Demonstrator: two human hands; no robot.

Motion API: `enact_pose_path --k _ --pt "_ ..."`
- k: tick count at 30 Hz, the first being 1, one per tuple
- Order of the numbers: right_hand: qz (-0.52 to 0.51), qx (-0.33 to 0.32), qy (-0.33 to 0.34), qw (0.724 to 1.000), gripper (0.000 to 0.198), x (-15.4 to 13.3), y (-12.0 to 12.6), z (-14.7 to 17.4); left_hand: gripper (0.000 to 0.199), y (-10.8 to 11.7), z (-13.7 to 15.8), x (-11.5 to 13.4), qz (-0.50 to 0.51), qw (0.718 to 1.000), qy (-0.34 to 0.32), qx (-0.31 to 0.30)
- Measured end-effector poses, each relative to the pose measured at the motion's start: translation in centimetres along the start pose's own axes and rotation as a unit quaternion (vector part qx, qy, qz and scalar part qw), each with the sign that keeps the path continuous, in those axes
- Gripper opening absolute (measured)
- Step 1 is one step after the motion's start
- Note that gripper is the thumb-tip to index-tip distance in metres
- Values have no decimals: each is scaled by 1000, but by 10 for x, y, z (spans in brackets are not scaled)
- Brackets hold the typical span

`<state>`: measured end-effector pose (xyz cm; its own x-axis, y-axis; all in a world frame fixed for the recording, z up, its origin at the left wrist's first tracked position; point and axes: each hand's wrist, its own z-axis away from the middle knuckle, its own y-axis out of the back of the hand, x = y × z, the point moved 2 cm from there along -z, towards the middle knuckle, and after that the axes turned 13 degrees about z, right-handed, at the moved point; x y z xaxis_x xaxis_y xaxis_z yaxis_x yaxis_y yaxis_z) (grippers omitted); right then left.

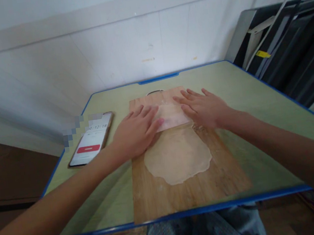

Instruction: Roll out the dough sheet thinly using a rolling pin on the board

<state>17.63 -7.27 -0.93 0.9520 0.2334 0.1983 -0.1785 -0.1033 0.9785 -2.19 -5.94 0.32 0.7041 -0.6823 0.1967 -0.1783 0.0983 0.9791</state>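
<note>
A thin, pale sheet of rolled-out dough [178, 157] with a wavy edge lies on a wooden cutting board [153, 199]. Across its far part is a whitish, smooth, band-shaped thing [172, 116]; whether it is a roller or a folded layer, I cannot tell. My left hand [138, 131] rests palm down at the left end of this band, fingers stretched forward and thumb on its edge. At the right end, my right hand [204, 107] also lies palm down, with its fingers spread. Both palms and whatever is under them are hidden.
The board stands on a light green table [265, 149] with a blue rim. A phone [90, 141] showing a running timer lies left of my left hand. A white wall [148, 49] rises behind the table. Dark panels and a cable [288, 38] are at the right.
</note>
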Motion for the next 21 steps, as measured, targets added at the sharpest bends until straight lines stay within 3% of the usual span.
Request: enact_pose_path --k 4,8,12,16,18,21 --pt "-12 73 4 997 52 -12 -1 46 59 -1 40 29 -2 1000 -10 14" --pt "-26 106 34 993 51 -13 -2 61 59 -4 45 33 -15 999 -40 15" --pt "-33 42 20 998 53 -1 -3 23 55 -1 5 9 9 1000 4 11" --pt "-27 -15 -33 999 57 14 -4 -25 53 7 -42 -18 13 999 6 33" --pt "-25 -19 -41 999 58 18 -6 -36 55 9 -52 -25 16 999 15 39" --pt "-17 -25 -31 999 55 16 -6 -28 55 8 -43 -21 19 999 23 43"
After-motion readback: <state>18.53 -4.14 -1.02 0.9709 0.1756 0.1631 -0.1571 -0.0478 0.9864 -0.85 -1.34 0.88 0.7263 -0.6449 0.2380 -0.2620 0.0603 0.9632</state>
